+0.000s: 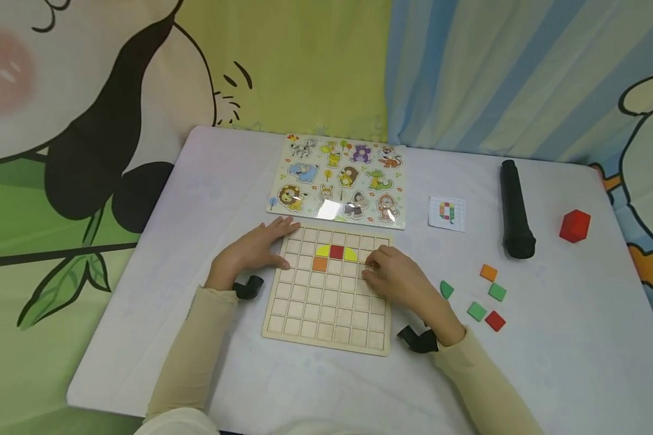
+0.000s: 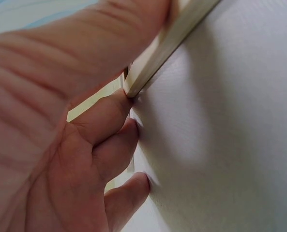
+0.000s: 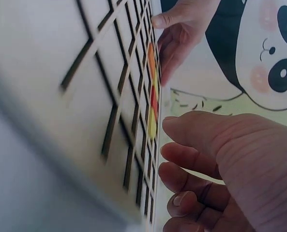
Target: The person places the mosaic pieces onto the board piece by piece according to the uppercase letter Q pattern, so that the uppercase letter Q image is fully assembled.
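Note:
A wooden grid board [image 1: 326, 314] lies on the table. Near its top sit a red square tile [image 1: 337, 252], two yellow quarter-round tiles [image 1: 350, 254] on either side of it, and an orange square tile [image 1: 319, 264] one row lower. My left hand [image 1: 256, 244] rests at the board's upper left corner, thumb over the edge, fingers spread along the rim and cloth. Over the board's right side is my right hand [image 1: 399, 275], fingers loosely bent; the right wrist view shows no tile between thumb and fingers [image 3: 182, 174]. Whether its fingertips touch the board I cannot tell.
Right of the board lie a green quarter-round tile [image 1: 446, 289], green squares [image 1: 476, 311], an orange square [image 1: 488, 272] and a red square [image 1: 495, 321]. Behind are an animal puzzle board [image 1: 337, 181] and a pattern card [image 1: 447, 213]; farther right, a black microphone [image 1: 516, 208] and red block [image 1: 575, 226].

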Demonstrator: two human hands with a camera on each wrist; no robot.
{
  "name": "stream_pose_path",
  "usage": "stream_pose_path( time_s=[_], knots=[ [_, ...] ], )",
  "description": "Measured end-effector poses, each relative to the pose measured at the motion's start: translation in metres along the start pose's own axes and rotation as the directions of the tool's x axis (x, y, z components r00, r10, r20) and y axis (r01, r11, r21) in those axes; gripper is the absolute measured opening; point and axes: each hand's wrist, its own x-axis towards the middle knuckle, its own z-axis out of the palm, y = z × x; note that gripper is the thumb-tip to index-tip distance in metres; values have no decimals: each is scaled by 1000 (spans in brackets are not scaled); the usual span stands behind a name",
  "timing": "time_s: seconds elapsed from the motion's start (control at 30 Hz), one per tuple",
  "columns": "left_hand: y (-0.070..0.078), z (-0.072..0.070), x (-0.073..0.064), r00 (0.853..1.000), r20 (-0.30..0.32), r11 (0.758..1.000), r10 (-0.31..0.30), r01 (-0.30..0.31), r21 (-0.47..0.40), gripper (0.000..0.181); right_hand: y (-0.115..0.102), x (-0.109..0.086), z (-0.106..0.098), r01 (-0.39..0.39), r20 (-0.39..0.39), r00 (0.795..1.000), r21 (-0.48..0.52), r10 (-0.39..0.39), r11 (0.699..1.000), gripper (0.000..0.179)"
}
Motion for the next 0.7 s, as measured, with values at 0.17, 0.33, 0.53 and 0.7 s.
stream_pose_path(
  time_s=[0.17,0.33,0.53,0.7],
  knots=[
    [-1,1,1,1000,-4,1000,-8,8,3,95,23,-16,-3,-64,-29,998,-5,64,998,21],
    [-2,2,1,1000,-13,1000,-5,5,-4,95,44,-32,-8,-165,-31,986,-2,164,986,21],
    [-1,3,0,1000,-10,1000,-11,11,-14,94,68,-51,-19,-264,-27,964,10,265,964,26],
    [-1,2,-1,1000,-17,1000,-6,6,-6,95,91,-67,-29,-285,-100,954,3,284,959,24]
  ],
)
